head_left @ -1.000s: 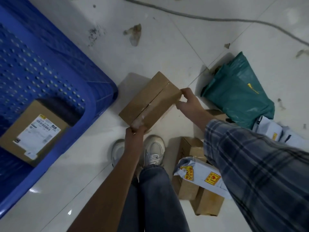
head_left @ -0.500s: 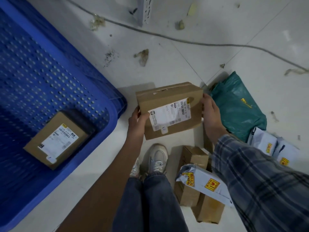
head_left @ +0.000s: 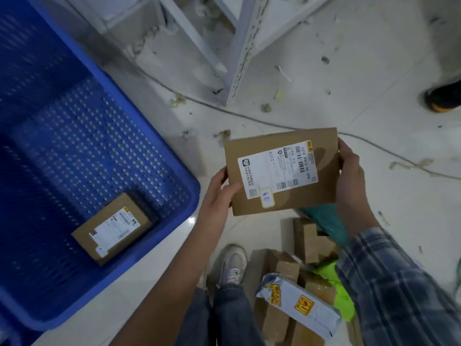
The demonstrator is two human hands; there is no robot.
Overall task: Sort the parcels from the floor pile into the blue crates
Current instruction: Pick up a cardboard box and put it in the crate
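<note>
The crate (head_left: 174, 176) lies at nine o'clock with one parcel (head_left: 112, 229) inside; you hold the box (head_left: 282, 171) label-up at centre, left hand (head_left: 217, 191) and right hand (head_left: 349, 176) curled round its ends; you're probably reading the label; next, swing it left; pile (head_left: 294, 295) at five o'clock partly hidden by your sleeve.

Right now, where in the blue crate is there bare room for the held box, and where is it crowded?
The blue crate has one labelled box by its near wall; the perforated floor beyond it is bare. Both hands, left hand and right hand, hold the cardboard box. The floor pile by the shoe is crowded.
</note>
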